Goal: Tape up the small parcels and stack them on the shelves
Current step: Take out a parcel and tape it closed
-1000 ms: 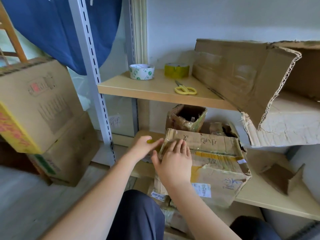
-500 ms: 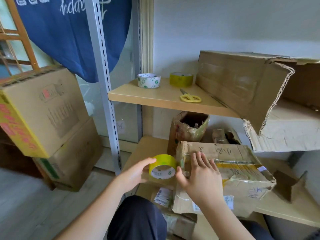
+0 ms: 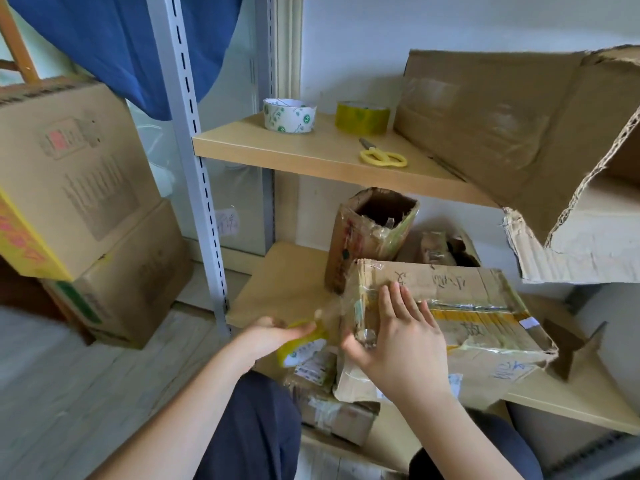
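Lower shelf (image 3: 284, 289): parcel (image 3: 460, 317) under right hand (image 3: 398, 344) fingers; left hand (image 3: 273, 337) grips tape roll (image 3: 304, 344).

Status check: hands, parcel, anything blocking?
Left hand grips yellow tape roll. Right hand flat on parcel, lower shelf. Nothing blocking.

I have one view only, from the camera worn on the head. It looks forward and steeply down, close over the hands (image 3: 398, 344) and knees, facing the shelves (image 3: 311, 157) against the wall. Its wide lens bends the edges, taking in floor at the left.
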{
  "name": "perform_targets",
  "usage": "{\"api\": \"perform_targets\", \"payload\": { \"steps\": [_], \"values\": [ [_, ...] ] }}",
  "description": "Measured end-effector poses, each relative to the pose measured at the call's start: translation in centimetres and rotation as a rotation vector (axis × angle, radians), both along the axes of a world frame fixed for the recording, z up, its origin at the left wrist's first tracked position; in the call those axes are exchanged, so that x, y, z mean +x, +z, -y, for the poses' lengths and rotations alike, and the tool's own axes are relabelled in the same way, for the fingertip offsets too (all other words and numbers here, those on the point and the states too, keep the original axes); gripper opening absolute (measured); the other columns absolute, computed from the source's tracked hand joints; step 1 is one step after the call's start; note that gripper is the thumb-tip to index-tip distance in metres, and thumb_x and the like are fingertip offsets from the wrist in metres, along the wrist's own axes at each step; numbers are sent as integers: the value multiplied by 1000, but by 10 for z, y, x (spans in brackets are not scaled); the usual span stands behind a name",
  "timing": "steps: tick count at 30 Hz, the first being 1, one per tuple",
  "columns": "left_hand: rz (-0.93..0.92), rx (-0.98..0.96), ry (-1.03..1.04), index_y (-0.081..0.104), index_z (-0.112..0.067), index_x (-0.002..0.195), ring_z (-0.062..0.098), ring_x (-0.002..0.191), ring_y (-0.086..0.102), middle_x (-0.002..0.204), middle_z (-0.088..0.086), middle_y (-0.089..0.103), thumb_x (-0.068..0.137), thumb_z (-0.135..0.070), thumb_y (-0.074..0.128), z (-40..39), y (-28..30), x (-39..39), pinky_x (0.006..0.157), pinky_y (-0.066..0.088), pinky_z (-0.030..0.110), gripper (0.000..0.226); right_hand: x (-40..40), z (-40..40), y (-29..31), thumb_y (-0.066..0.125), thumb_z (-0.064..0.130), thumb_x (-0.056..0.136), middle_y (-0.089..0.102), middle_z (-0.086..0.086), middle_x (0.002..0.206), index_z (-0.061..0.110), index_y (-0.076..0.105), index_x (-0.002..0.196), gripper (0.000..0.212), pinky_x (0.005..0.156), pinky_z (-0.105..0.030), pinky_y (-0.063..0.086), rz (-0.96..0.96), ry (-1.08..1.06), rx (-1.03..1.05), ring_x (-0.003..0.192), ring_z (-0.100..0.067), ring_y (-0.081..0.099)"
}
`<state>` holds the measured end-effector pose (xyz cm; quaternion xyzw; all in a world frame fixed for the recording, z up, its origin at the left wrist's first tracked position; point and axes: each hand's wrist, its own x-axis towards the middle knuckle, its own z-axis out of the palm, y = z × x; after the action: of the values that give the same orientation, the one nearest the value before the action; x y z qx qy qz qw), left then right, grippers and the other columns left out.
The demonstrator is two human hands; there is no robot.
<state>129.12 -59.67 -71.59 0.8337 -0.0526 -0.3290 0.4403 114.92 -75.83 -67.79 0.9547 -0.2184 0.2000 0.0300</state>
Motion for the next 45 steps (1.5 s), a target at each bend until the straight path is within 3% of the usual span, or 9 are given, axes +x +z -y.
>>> {"api": "perform_targets", "payload": {
  "steps": [5,10,14,20,24,27,32,37,45],
  "values": [
    [-285,-29,-60,42,-19,148,27,136,45,149,6,49,48,-92,63,17,-19,-6,111,34,51,126,4,3,-1,42,69,75,56,-20,138,-3,57,134,95,107,-49,46,36,6,10,131,-31,53],
    [-466,-547,31,57,-23,135,27,123,60,136,8,61,75,-51,78,-1,-49,-5,103,49,53,70,5,2,-1,44,63,74,60,-20,133,-3,62,129,89,103,-49,50,81,14,24,126,-31,58],
    [-544,-687,171,51,-14,137,33,120,62,134,16,60,79,-26,78,-6,-54,-6,99,51,51,65,10,3,5,43,63,73,60,-18,134,-1,62,130,88,103,-46,49,62,3,47,127,-30,58],
    [-464,-516,281,66,-23,119,15,98,60,111,3,71,67,-57,81,-13,-48,0,76,42,28,65,7,3,0,44,64,74,60,-19,135,-1,62,130,88,103,-46,50,74,12,30,128,-30,57],
    [-421,-311,222,67,-17,115,19,107,57,113,5,67,44,-63,91,-28,-37,22,87,45,33,87,8,3,0,45,63,73,59,-19,136,-1,62,130,87,104,-46,49,76,13,17,128,-29,56],
    [-240,28,93,56,-10,134,26,129,50,141,6,54,66,-68,79,-17,-44,12,105,42,37,93,8,3,-1,45,62,74,59,-19,136,-1,62,130,86,104,-45,49,82,18,15,129,-29,56],
    [-335,-34,58,42,-13,146,26,141,37,155,7,39,74,-74,65,22,-57,-17,114,35,40,98,6,3,-1,43,61,74,58,-20,136,-2,61,130,86,105,-46,48,93,13,15,129,-30,56],
    [-285,38,-78,48,-17,144,25,136,44,151,5,46,32,-93,70,-3,-55,14,112,39,44,138,6,4,-1,43,61,75,59,-19,136,-2,62,129,85,104,-46,49,98,29,7,129,-30,56],
    [-431,-190,-204,63,-27,118,19,113,50,123,-2,63,60,-74,76,-68,-63,55,102,35,39,76,14,7,4,42,60,74,63,-15,133,2,65,125,81,97,-43,53,85,6,22,126,-26,59]
  ]
}}
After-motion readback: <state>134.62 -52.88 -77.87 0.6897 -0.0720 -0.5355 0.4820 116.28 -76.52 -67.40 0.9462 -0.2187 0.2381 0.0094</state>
